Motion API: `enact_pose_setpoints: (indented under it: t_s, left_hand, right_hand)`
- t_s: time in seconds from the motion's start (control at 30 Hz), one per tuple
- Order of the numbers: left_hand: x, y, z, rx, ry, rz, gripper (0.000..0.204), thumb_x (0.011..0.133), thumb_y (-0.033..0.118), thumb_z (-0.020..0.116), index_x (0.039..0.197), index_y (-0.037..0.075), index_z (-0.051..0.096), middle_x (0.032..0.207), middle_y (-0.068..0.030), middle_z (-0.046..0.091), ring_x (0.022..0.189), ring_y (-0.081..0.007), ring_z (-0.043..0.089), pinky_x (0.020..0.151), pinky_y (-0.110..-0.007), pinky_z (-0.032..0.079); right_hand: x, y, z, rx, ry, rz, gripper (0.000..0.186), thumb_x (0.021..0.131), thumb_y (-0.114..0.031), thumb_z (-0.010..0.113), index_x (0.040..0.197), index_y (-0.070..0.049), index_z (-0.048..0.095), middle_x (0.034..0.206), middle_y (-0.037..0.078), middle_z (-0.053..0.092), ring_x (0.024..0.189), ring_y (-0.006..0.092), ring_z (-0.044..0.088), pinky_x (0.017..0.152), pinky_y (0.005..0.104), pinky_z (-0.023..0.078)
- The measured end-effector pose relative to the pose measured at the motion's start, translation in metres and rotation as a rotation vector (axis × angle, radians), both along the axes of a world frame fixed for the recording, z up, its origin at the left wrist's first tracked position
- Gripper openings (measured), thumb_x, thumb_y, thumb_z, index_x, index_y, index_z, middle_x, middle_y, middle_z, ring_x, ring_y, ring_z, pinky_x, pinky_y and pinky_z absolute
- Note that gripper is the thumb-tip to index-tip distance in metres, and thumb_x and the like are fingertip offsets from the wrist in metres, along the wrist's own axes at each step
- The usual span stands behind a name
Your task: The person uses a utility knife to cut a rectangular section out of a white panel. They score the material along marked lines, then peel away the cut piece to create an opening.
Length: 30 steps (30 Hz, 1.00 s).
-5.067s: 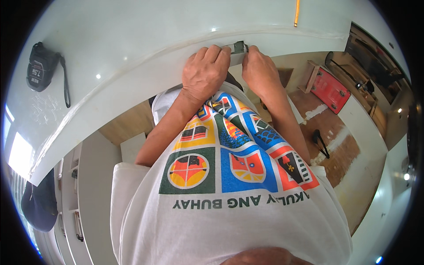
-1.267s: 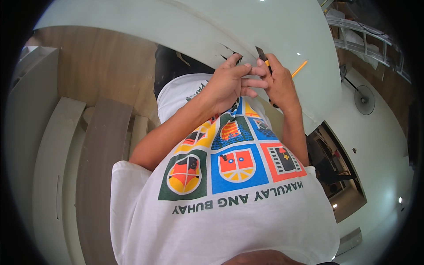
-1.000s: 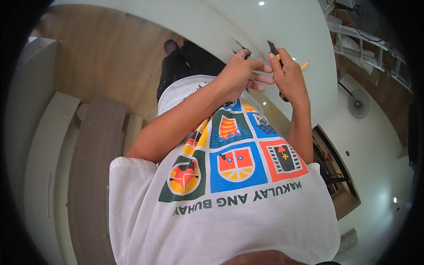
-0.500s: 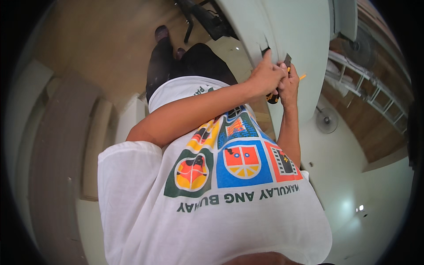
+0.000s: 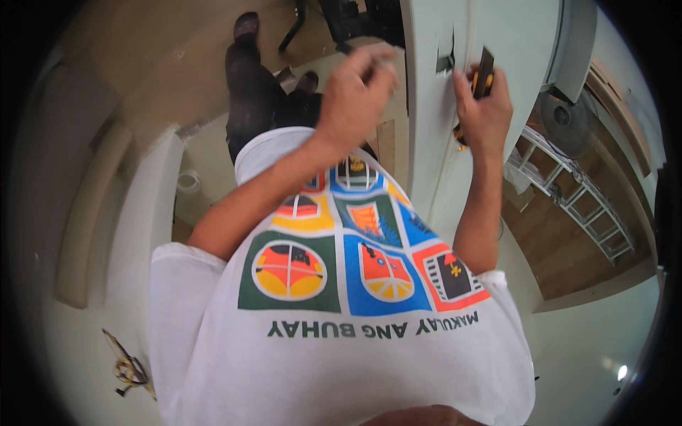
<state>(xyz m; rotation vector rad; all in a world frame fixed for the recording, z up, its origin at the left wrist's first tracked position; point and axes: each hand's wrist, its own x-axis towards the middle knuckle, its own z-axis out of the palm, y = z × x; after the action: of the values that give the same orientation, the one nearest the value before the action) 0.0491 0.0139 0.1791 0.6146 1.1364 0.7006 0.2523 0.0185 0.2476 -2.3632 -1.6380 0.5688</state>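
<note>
My right hand [image 5: 489, 106] is wrapped round a black-and-yellow utility knife [image 5: 484, 74], its dark blade pointing up past the fingers. Beside that hand, a ragged dark cut-out [image 5: 445, 62] opens in the pale panel [image 5: 430, 121], with a thin slit running up from it. Off to the left of the panel, apart from it, my left hand [image 5: 359, 96] has its fingers curled in a pinch and smeared by motion. A small dark bit [image 5: 344, 48] shows at its fingertips, too blurred to name.
A metal ladder [image 5: 586, 202] and a dark round fan [image 5: 565, 117] are at the right. Black furniture [image 5: 362, 21] stands beyond my left hand. A white roll [image 5: 188, 181] lies left of my legs, and a yellowish tool-like object [image 5: 130, 369] is at the lower left.
My left hand has pulled away leftward from the cut-out and from my right hand. The right hand has shifted slightly right, still gripping the knife, and the cut-out is now uncovered.
</note>
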Motion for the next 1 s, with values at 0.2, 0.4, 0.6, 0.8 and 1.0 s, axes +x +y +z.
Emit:
enact_pose_setpoints:
  t_s: [0.2, 0.4, 0.6, 0.8, 1.0]
  left_hand:
    - [-0.036, 0.068, -0.019, -0.035, -0.197, 0.206, 0.047, 0.087, 0.013, 0.081, 0.127, -0.004, 0.061, 0.1, -0.0083, 0.072, 0.088, -0.0189, 0.069, 0.08, -0.034, 0.057]
    - [0.004, 0.028, -0.004, 0.051, 0.086, 0.184, 0.027, 0.1, 0.019, 0.069, 0.12, 0.0, 0.071, 0.091, -0.0045, 0.075, 0.08, -0.0097, 0.07, 0.067, -0.026, 0.055]
    - [0.012, -0.005, -0.013, -0.13, 0.089, 0.237, 0.027, 0.101, 0.019, 0.068, 0.123, 0.002, 0.071, 0.093, -0.0045, 0.074, 0.081, -0.0096, 0.069, 0.066, -0.025, 0.055]
    - [0.0, -0.044, -0.038, -0.293, 0.129, 0.317, 0.027, 0.101, 0.015, 0.065, 0.124, 0.0, 0.07, 0.091, -0.0055, 0.072, 0.081, -0.0104, 0.067, 0.07, -0.025, 0.054]
    - [-0.002, -0.041, -0.047, -0.295, 0.179, 0.253, 0.027, 0.099, 0.014, 0.067, 0.12, -0.002, 0.071, 0.086, -0.0069, 0.073, 0.078, -0.0123, 0.067, 0.074, -0.028, 0.054]
  right_hand:
    - [-0.018, 0.078, -0.002, -0.047, -0.189, 0.294, 0.039, 0.094, -0.037, 0.081, 0.109, -0.004, 0.068, 0.074, 0.004, 0.067, 0.065, 0.014, 0.065, 0.065, 0.03, 0.053]
    - [0.005, 0.082, 0.006, 0.036, 0.158, 0.079, 0.026, 0.098, -0.028, 0.074, 0.104, -0.003, 0.069, 0.075, 0.005, 0.068, 0.06, 0.0156, 0.064, 0.058, 0.0302, 0.051]
    - [0.025, 0.082, 0.053, 0.002, 0.242, 0.002, 0.021, 0.105, -0.024, 0.067, 0.105, -0.002, 0.066, 0.076, 0.001, 0.063, 0.056, 0.0085, 0.06, 0.051, 0.0245, 0.047]
    - [0.047, 0.082, 0.086, 0.004, 0.417, -0.007, 0.021, 0.103, -0.023, 0.071, 0.105, -0.004, 0.063, 0.077, -0.001, 0.061, 0.055, 0.0068, 0.059, 0.049, 0.0216, 0.046]
    - [0.01, 0.083, 0.088, -0.019, -0.09, 0.109, 0.027, 0.09, -0.02, 0.08, 0.104, -0.005, 0.062, 0.077, 0.0, 0.063, 0.061, 0.0071, 0.061, 0.056, 0.027, 0.05]
